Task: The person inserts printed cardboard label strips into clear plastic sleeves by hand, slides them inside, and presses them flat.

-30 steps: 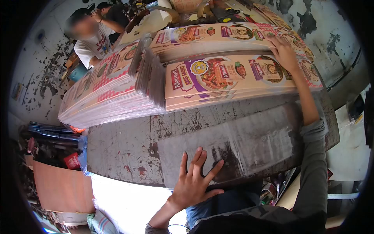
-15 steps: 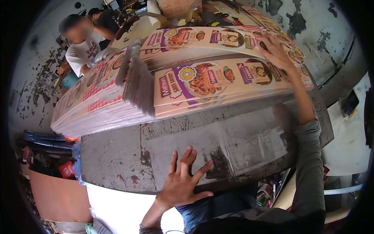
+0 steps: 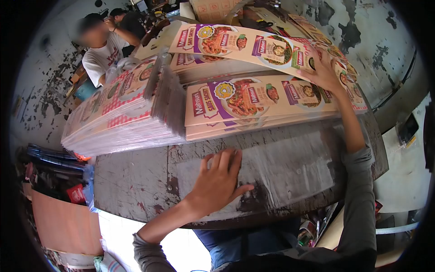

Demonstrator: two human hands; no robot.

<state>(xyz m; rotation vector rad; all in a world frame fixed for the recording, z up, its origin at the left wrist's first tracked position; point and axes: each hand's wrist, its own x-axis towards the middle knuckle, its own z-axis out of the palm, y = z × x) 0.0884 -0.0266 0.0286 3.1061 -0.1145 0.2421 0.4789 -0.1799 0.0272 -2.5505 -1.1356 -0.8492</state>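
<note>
My right hand (image 3: 325,75) grips the right part of a long printed cardboard sheet (image 3: 247,41), whose left end is raised above the stack behind. Food pictures and the word "Mahsuri" cover it. Below, a front stack of like printed sheets (image 3: 253,102) lies flat near the middle of the table. My left hand (image 3: 217,181) is open, fingers forward and thumb apart, over a clear plastic sheet (image 3: 294,174) at the table's near side. Whether its fingertips touch the plastic I cannot tell.
A tall pile of plastic-covered printed sheets (image 3: 118,120) stands on the left of the worn dark table (image 3: 131,186). Beyond it a person in a white shirt (image 3: 102,61) sits, with another person in dark clothes behind. A cardboard box (image 3: 215,10) is at the back.
My right hand has drawn the top printed sheet off the rear stack, raising its left end. My left hand has moved forward over the plastic, its fingers closer together.
</note>
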